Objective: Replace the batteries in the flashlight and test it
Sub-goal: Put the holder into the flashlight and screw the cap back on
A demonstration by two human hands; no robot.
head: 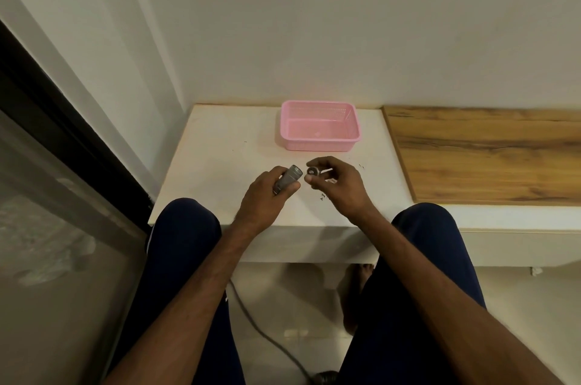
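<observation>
The grey metal flashlight body (pixel 287 180) tilts up and to the right above the white table, its open end facing the detached cap (pixel 312 171). The small round cap sits just beside it, apart.

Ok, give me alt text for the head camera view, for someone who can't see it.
A seated person's left hand holds a grey flashlight body over a white table, while the right hand holds its removed end cap just beside the open end. An empty-looking pink basket sits behind.
</observation>
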